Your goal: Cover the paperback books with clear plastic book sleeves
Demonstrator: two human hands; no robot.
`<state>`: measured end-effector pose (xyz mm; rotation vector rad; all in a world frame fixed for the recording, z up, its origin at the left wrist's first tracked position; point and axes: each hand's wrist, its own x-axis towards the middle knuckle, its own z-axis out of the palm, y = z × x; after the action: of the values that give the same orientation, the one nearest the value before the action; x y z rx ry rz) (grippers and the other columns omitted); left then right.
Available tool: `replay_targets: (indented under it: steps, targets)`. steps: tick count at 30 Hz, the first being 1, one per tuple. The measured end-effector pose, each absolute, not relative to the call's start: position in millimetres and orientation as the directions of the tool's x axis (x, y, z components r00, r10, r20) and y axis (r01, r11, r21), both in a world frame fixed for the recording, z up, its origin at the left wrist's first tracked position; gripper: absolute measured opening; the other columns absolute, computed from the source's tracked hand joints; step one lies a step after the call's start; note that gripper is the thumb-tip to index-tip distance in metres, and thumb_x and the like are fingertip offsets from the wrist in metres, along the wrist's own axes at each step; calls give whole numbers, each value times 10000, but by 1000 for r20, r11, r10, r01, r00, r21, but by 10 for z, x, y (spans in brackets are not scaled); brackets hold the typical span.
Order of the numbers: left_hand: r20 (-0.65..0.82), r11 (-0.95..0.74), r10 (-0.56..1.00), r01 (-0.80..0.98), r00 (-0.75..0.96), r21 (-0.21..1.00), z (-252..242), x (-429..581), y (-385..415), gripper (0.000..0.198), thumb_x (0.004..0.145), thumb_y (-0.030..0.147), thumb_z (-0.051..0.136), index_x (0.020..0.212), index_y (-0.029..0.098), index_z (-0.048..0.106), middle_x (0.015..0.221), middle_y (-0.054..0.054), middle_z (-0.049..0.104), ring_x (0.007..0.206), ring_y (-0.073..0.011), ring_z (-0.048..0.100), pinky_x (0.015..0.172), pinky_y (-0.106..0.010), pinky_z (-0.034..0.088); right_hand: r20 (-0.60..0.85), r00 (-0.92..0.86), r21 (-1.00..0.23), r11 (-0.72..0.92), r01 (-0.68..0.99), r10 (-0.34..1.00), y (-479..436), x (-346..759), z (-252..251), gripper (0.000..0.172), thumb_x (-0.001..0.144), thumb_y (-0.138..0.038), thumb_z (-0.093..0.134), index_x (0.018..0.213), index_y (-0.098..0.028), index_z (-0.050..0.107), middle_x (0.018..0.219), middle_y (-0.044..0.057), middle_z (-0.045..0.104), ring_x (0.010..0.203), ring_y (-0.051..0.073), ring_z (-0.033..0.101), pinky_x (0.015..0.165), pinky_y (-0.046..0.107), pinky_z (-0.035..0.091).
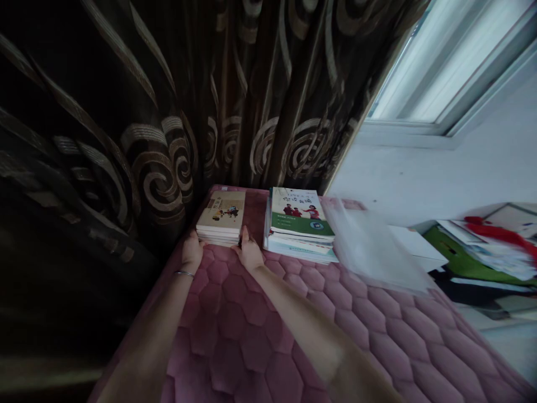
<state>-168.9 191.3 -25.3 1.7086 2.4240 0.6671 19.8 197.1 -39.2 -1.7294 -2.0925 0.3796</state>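
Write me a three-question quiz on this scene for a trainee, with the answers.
1. True or false: the left hand wears a bracelet on its wrist.
2. Which stack do the hands sit against, the beige-covered stack or the green-covered stack? Look at the right hand too.
3. What hangs behind both stacks?

Key:
1. True.
2. The beige-covered stack.
3. A dark swirl-patterned curtain.

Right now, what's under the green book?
A stack of more books lies under the green book, on the pink quilted mattress. Only their edges show; their covers are hidden.
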Motion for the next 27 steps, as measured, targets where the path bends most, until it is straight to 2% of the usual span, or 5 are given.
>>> replay_targets:
  steps: [7,17,23,27]
  targets:
    - [155,297,914,879,-375,373,-245,-1672,1929,282,806,239,658,1042,134,543,965,-174,709,930,-282,683,733,-306,491,119,-154,-437,191,879,981,1972,204,-365,742,904,-300,550,1474,-22,165,1153,227,639,1112,247,601,914,293,439]
    - [152,317,911,887,-383,337,-259,-1671,1959,274,820,268,648,1037,134,546,974,-177,702,928,-272,681,734,-307,484,107,-125,-458,161,874,986,2007,198,-374,744,897,-319,564,1470,-44,178,1129,213,654,1093,242,613,892,293,449]
    - [148,333,908,889,-392,314,-320,-1696,1988,293,832,310,632,1056,138,554,971,-167,701,918,-277,680,737,-317,489,123,-122,-466,166,869,985,2025,201,-403,726,880,-317,592,1455,-64,227,1081,198,673,1087,252,610,899,310,442]
    - [144,337,908,892,-392,301,-351,-1709,1980,307,843,321,616,1081,140,550,978,-159,703,932,-279,677,743,-321,491,149,-144,-479,199,855,978,2035,211,-441,656,886,-301,582,1427,-67,292,1062,176,681,1090,251,602,908,306,437]
